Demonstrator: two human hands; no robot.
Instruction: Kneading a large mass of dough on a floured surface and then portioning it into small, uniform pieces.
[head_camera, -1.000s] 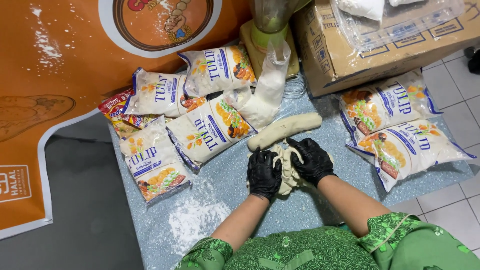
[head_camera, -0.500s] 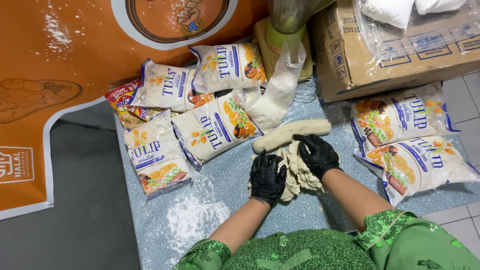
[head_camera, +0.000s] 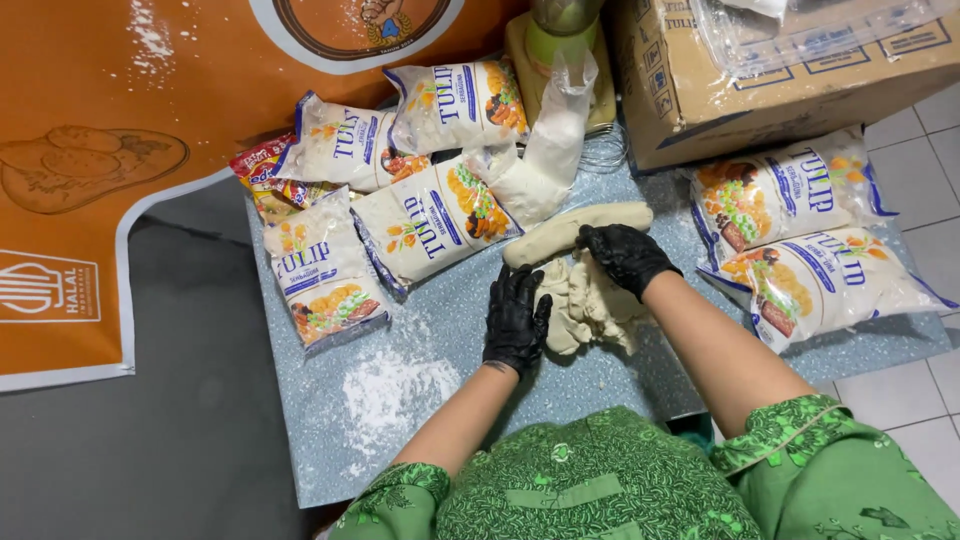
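Observation:
Both my hands wear black gloves. My left hand (head_camera: 516, 320) rests with fingers spread against the left side of a torn, lumpy piece of pale dough (head_camera: 588, 308) on the speckled blue-grey tabletop (head_camera: 330, 430). My right hand (head_camera: 622, 257) grips the top of that same lump, fingers curled over it. Just beyond lies a smooth log of dough (head_camera: 572, 230), angled up to the right, touching my right hand's fingertips.
Several white flour bags (head_camera: 432, 222) lie at the back left, two more bags (head_camera: 800, 240) on the right. An opened plastic bag of flour (head_camera: 545, 160) leans behind the dough. A cardboard box (head_camera: 700, 90) stands back right. Loose flour (head_camera: 400, 390) dusts the near left.
My hands have drawn apart slightly, and the lump between them looks more stretched and torn. The camera has shifted a little.

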